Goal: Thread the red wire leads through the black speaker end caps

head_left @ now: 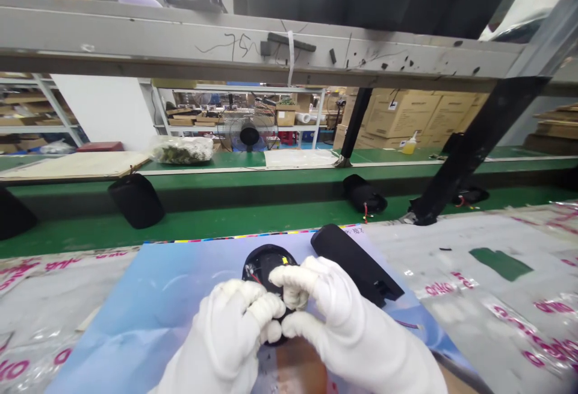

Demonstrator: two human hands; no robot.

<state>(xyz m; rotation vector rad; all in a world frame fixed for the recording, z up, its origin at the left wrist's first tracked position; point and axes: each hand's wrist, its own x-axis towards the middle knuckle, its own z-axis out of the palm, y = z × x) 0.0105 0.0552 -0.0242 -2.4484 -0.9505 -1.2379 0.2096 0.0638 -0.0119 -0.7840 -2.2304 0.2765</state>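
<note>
A black rounded housing [259, 258] lies on the blue printed sheet in front of me, its inside facing up. Thin wires and a small yellow piece show within it. My left hand [237, 315], in a white glove, has its fingers curled and closed on the housing's near left side. From the right, my right hand [311, 297], also gloved in white, reaches over the housing with fingers bent into a pinch. Whatever lies between its fingertips is hidden. Behind the right hand rests a long black fabric-like shell [356, 261], with a notched near end.
A green conveyor belt [253, 219] runs across behind the sheet, carrying black cylindrical parts [136, 200] and a black piece with red wires [363, 194]. A slanted black post [478, 147] rises at right. A metal shelf beam [180, 38] spans overhead. A green scrap [500, 262] lies right.
</note>
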